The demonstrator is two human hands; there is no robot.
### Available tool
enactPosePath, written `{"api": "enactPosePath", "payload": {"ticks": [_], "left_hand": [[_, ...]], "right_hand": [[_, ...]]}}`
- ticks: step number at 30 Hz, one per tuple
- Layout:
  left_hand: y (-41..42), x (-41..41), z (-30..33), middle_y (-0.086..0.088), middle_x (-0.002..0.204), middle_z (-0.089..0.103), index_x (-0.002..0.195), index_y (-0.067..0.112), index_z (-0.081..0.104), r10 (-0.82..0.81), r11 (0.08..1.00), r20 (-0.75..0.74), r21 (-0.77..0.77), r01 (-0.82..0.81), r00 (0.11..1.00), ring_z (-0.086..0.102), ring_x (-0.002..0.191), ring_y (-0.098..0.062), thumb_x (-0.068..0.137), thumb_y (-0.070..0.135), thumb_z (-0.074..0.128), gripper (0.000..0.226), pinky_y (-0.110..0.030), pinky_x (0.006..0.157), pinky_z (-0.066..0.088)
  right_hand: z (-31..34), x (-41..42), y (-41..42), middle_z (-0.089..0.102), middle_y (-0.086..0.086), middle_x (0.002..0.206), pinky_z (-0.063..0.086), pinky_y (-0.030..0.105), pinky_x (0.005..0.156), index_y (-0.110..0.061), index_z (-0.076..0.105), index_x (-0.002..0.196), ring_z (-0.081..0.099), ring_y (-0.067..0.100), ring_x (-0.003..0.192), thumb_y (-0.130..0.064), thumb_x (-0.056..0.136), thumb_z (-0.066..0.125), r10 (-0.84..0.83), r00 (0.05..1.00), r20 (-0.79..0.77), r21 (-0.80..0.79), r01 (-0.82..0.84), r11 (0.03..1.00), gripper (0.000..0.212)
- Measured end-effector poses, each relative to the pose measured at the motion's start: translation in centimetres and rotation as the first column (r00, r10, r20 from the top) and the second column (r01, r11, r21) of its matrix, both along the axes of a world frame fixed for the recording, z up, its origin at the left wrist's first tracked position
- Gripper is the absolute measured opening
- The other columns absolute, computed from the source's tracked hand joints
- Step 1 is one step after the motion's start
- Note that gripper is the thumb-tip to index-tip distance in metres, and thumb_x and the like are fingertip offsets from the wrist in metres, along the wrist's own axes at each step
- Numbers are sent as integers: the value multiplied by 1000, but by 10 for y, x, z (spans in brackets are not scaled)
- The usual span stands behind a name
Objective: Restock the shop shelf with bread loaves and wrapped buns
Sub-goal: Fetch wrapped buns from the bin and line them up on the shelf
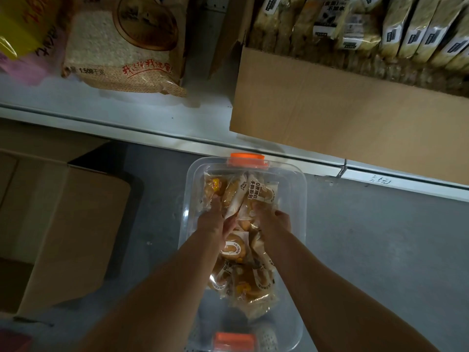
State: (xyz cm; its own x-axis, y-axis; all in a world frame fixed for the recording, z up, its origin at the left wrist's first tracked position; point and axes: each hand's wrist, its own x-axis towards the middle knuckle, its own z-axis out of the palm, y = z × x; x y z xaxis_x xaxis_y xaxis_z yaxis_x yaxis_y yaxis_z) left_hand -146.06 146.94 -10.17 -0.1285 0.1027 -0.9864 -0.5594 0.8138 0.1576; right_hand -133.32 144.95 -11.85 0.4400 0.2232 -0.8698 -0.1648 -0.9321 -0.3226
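A: While both hands are down in the bin (189, 189), what sits around it?

B: Far left, a cardboard box (76, 224) on the floor and a rice bag (121, 47) on the shelf (152, 128). The wrapped buns (243, 250) fill the clear bin just below the shelf edge.

A: And the hands?

B: The left hand (212, 219) lies on a bun, fingers fairly straight, not clearly gripping. The right hand (272, 219) curls round a bun wrapper. Further right, bread loaves (406, 34) stand in a carton (330, 118).

A: How should they lift?

B: I'd take each bun by its body, not the thin wrapper, and raise it clear of the bin wall
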Motion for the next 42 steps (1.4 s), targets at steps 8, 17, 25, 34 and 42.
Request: {"api": "enactPosePath", "payload": {"ticks": [8, 17, 25, 34, 42], "left_hand": [[2, -7, -2, -11, 93, 70, 119, 1, 62, -33, 999, 79, 18, 31, 996, 65, 78, -17, 75, 25, 84, 55, -26, 68, 59], [-4, -15, 34, -15, 114, 74, 105, 3, 67, 8, 997, 216, 69, -23, 976, 62, 104, -23, 63, 16, 88, 49, -14, 36, 44], [-7, -20, 139, -10, 93, 64, 98, 6, 66, 12, 986, 213, 162, -47, 977, 62, 99, -27, 57, 8, 86, 45, -41, 100, 53], [-23, -40, 292, -8, 93, 77, 105, 10, 65, -51, 936, 212, 351, -27, 976, 71, 91, -29, 78, 0, 77, 31, -37, 82, 58], [-30, -55, 440, -10, 90, 77, 104, 9, 68, -129, 872, 145, 487, 42, 981, 70, 82, -22, 68, 11, 82, 39, -25, 64, 59]], "right_hand": [[6, 5, -12, 67, 1, 97, 50, 41, 81, -19, 60, 113, 63, 22, 89, -57, 70, 85, -25, 994, -110, -3, 25, 1000, 63], [53, 16, -36, 71, 8, 77, 51, 29, 59, -5, 70, 109, 62, 17, 62, -50, 71, 87, -94, 968, -233, 13, 100, 995, 62], [146, 22, -46, 63, 7, 61, 45, 24, 48, -1, 65, 93, 54, 15, 49, -36, 75, 88, -144, 960, -239, 94, 171, 981, 45], [299, 28, -48, 64, 8, 76, 50, 32, 67, -9, 65, 100, 55, 23, 76, -22, 72, 90, -133, 958, -254, 265, 201, 943, 39], [452, 24, -43, 69, 7, 81, 52, 25, 58, -3, 66, 115, 60, 13, 61, -17, 74, 89, -3, 962, -272, 429, 124, 895, 49]]}}
